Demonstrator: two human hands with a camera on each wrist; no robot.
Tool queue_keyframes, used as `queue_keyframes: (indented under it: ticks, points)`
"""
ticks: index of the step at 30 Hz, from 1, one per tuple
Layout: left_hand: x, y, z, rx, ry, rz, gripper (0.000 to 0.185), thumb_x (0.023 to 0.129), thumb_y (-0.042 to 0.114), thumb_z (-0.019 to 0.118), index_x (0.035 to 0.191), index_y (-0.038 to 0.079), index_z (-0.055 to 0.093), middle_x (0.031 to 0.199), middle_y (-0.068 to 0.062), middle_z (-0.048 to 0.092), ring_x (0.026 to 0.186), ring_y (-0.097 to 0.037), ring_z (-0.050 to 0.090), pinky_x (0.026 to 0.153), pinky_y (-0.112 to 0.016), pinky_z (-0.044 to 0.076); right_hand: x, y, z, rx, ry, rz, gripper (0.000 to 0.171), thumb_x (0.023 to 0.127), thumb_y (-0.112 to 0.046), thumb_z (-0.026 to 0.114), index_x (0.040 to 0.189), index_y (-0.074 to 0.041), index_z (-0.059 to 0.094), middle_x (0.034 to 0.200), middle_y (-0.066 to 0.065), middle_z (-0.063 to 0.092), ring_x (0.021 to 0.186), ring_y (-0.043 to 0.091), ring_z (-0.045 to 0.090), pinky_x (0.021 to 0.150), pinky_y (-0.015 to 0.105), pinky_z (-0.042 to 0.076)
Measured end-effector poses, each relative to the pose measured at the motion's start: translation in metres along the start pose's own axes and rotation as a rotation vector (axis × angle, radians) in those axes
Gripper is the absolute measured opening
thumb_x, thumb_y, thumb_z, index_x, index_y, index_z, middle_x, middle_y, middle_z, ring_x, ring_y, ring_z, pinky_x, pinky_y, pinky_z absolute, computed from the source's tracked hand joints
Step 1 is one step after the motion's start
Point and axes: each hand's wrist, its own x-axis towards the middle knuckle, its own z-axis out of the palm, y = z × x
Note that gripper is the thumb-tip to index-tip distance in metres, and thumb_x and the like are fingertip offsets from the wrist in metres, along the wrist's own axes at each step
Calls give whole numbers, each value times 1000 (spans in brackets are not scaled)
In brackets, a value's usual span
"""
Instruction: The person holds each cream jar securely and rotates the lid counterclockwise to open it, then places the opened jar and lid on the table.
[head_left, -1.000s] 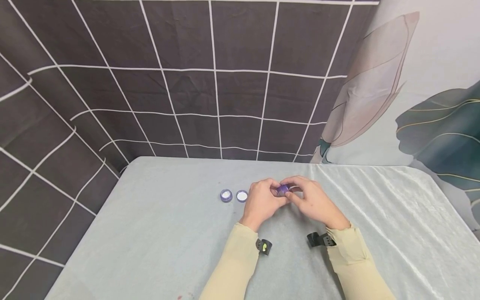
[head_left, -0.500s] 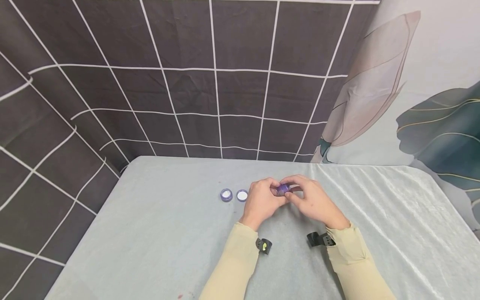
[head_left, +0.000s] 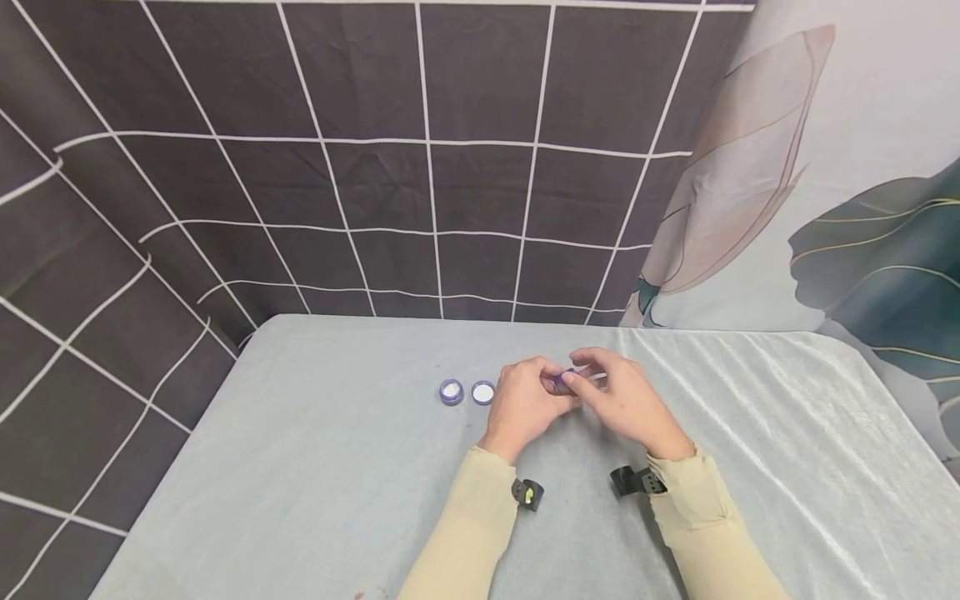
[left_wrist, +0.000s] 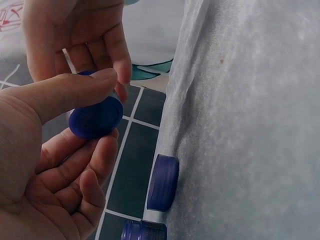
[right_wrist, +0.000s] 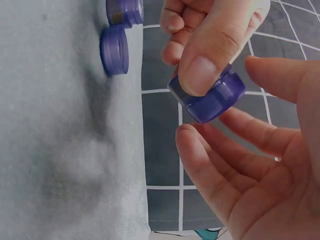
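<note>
My left hand (head_left: 525,404) pinches a small purple screw-top jar (right_wrist: 215,104) between thumb and fingers, above the table. In the left wrist view its round, flat purple end (left_wrist: 97,120) faces the camera, with the left thumb across its edge. My right hand (head_left: 630,404) is spread loosely around the jar's other end. In the right wrist view its fingertips (right_wrist: 186,134) stand slightly apart from the purple rim. A second purple jar (head_left: 452,392), uncapped with white inside, stands on the table left of my hands. Beside it lies a purple lid (head_left: 483,392) with a white inner face.
Pale grey velvety cloth (head_left: 315,467) covers the table. A dark curtain with a white grid (head_left: 480,183) hangs behind and at the left, and a leaf-patterned curtain (head_left: 750,192) at the right. Both wrists wear black camera mounts (head_left: 528,493).
The right fingers have loosened from the held jar; the index finger has lifted and the thumb has shifted up and left across its top. The left hand keeps its hold in place.
</note>
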Motion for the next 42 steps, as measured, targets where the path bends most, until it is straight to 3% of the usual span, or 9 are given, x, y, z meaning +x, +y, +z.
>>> queue_keyframes:
  ticks: [12,23,42]
  points:
    - [0,-1,1,19,12,15,33,70,33,91,94,15,77,76,11,70,70,1,59,65,-18,47,1,0,4,-51,18,73,41,96,-31,67,121,2,65,98,8,73,83,18,71,75,37,55]
    - [0,-2,0,-3,18,17,33,70,31,91,95,14,77,80,8,73,75,-9,68,66,-18,48,1,0,6,-42,7,66,40,96,-30,68,119,2,66,96,7,74,81,15,71,72,34,55]
    - [0,-1,-2,-13,23,18,36,70,29,92,99,12,78,82,7,74,73,-4,66,69,-19,48,1,0,5,-48,-9,39,31,97,-26,67,114,-1,69,93,7,75,80,16,70,72,35,53]
